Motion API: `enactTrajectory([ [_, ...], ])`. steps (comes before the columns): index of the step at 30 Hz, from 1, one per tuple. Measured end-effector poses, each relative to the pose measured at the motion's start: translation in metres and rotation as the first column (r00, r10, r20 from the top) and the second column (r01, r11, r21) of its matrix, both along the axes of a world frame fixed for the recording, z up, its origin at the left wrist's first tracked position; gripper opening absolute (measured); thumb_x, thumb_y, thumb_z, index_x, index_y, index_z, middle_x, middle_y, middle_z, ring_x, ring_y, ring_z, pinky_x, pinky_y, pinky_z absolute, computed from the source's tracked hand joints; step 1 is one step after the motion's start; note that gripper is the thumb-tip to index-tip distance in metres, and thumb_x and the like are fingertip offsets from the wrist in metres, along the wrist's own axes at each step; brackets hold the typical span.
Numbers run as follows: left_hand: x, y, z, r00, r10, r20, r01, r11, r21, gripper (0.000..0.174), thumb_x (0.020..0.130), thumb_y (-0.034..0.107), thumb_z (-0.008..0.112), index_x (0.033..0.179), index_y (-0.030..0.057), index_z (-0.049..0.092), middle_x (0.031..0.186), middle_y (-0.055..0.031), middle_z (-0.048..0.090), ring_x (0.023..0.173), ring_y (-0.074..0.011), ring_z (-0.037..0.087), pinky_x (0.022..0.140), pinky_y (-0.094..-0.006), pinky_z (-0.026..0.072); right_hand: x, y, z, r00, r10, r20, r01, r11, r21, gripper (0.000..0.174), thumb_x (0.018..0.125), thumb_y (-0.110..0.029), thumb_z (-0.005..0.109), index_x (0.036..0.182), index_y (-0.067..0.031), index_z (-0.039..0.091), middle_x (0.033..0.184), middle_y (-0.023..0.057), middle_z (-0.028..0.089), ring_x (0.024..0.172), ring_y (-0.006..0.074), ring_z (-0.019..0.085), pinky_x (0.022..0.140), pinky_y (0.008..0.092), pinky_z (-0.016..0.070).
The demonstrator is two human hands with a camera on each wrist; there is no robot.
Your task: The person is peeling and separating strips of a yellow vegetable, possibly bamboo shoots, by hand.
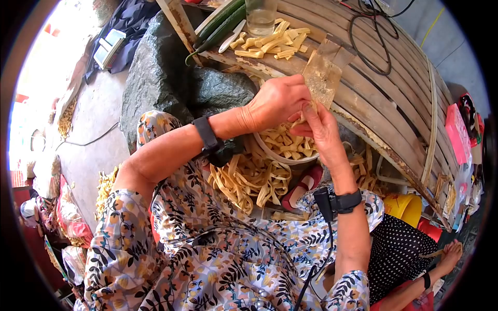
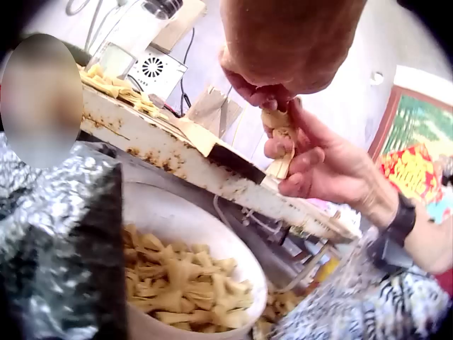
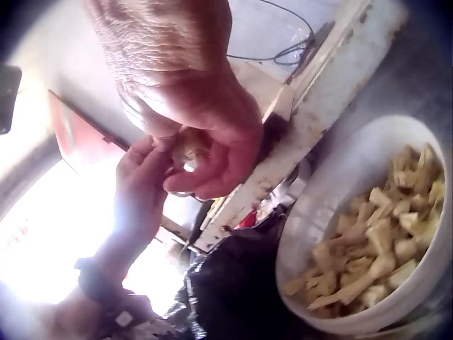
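Observation:
Both hands meet above a white bucket (image 2: 260, 280), fingers bent around one pale yellow tofu-skin strip (image 2: 281, 133) folded into a knot. My left hand (image 1: 280, 103) pinches its upper end, with those fingertips partly hidden in the left wrist view. Its lower part is held between the thumb and fingers of my right hand (image 1: 324, 132). Many short knotted tofu-skin pieces (image 3: 379, 244) fill the lower part of the bucket. Long loose strips (image 1: 249, 179) lie in a heap beside it, close to my legs.
A slatted wooden bench (image 1: 384, 103) with a rusty edge holds more knotted pieces (image 1: 275, 41), a glass (image 1: 261, 18), cucumbers (image 1: 223, 26), a small board (image 1: 322, 78) and a black cable (image 1: 358, 39). Dark plastic sheeting (image 1: 155, 78) stands at left. Another person's hand (image 1: 452, 254) shows at lower right.

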State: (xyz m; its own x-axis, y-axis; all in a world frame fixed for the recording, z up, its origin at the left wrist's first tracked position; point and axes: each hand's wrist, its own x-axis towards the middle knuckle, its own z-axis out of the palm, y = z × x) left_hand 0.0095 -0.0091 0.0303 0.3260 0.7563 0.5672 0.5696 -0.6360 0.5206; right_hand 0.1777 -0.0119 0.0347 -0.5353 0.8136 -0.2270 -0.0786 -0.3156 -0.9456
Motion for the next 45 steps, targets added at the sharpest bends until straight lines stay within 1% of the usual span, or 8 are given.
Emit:
enactTrajectory([
  [7,-0.016,0.004,0.018,0.800,0.184,0.571,0.365,0.606,-0.707,0.016,0.080,0.015,0.060,0.081,-0.0006,0.058,0.065,-0.0036,0.053,0.062,-0.0074,0.051,0.054,-0.0249,0.0429,0.003,0.004,0.001,0.983,-0.065,0.172,0.007,0.947,0.323,0.019,0.088,-0.019,0.054,0.094,-0.0012,0.053,0.063,0.0033,0.055,0.045,0.0052,0.045,0.041,0.0177,0.0352],
  [12,-0.007,-0.004,0.015,0.994,-0.056,0.091,0.078,0.963,-0.258,0.012,0.082,0.011,0.052,0.087,0.0013,0.048,0.065,-0.0143,0.054,0.057,-0.0284,0.055,0.053,-0.0345,0.0424,0.008,0.005,0.000,0.986,0.028,0.164,-0.061,0.978,0.201,0.021,0.089,-0.023,0.052,0.090,-0.0016,0.055,0.060,0.0019,0.053,0.042,0.0041,0.041,0.039,0.0172,0.0322],
  [15,-0.013,-0.010,0.012,0.982,-0.082,-0.168,0.016,0.932,-0.361,0.012,0.080,0.009,0.051,0.088,0.0008,0.048,0.070,-0.0202,0.054,0.063,-0.0382,0.052,0.055,-0.0382,0.0425,0.008,0.003,-0.002,0.977,0.082,0.196,-0.107,0.986,0.124,0.023,0.089,-0.025,0.052,0.089,-0.0020,0.055,0.059,0.0014,0.053,0.041,0.0034,0.039,0.038,0.0170,0.0311],
  [19,-0.012,-0.015,0.022,0.898,0.022,0.440,0.274,0.753,-0.598,0.018,0.086,0.017,0.049,0.076,0.0028,0.046,0.063,-0.0016,0.052,0.054,-0.0160,0.050,0.051,-0.0268,0.0384,0.020,0.008,0.005,0.982,0.132,0.137,-0.148,0.982,0.115,0.023,0.088,-0.025,0.053,0.088,-0.0022,0.056,0.059,0.0007,0.052,0.042,0.0020,0.038,0.038,0.0163,0.0298],
  [23,-0.017,-0.019,0.040,0.441,0.387,0.810,0.660,0.472,-0.585,0.021,0.089,0.015,0.046,0.068,0.0100,0.042,0.059,0.0065,0.033,0.048,-0.0036,0.028,0.045,-0.0198,0.0236,0.022,0.003,0.017,0.974,0.152,0.165,-0.182,0.966,0.182,0.023,0.088,-0.024,0.053,0.086,-0.0022,0.058,0.057,-0.0004,0.051,0.041,0.0012,0.036,0.038,0.0158,0.0288],
  [27,-0.021,-0.020,0.049,0.340,0.488,0.804,0.685,0.458,-0.567,0.022,0.089,0.016,0.045,0.069,0.0108,0.041,0.058,0.0065,0.030,0.048,-0.0031,0.026,0.044,-0.0197,0.0207,0.019,0.001,0.022,0.954,0.096,0.283,-0.195,0.917,0.347,0.023,0.088,-0.023,0.053,0.087,-0.0004,0.058,0.056,-0.0012,0.051,0.042,0.0020,0.039,0.039,0.0163,0.0304],
  [37,-0.017,-0.012,0.029,0.687,0.169,0.707,0.602,0.413,-0.683,0.017,0.089,0.020,0.045,0.076,0.0099,0.045,0.061,0.0048,0.038,0.050,-0.0033,0.031,0.046,-0.0185,0.0253,0.006,0.000,0.014,0.981,-0.124,0.148,0.027,0.847,0.531,0.034,0.080,-0.018,0.065,0.105,0.0024,0.055,0.086,0.0020,0.059,0.073,0.0036,0.053,0.066,0.0185,0.0439],
  [45,-0.003,-0.013,0.032,0.485,0.346,0.803,0.728,0.349,-0.590,0.019,0.089,0.018,0.047,0.072,0.0100,0.044,0.059,0.0067,0.033,0.048,-0.0027,0.025,0.043,-0.0188,0.0192,0.001,-0.006,0.014,0.961,-0.259,0.103,0.172,0.842,0.511,0.022,0.078,-0.005,0.063,0.097,0.0054,0.059,0.080,0.0021,0.060,0.069,0.0056,0.053,0.062,0.0188,0.0436],
])
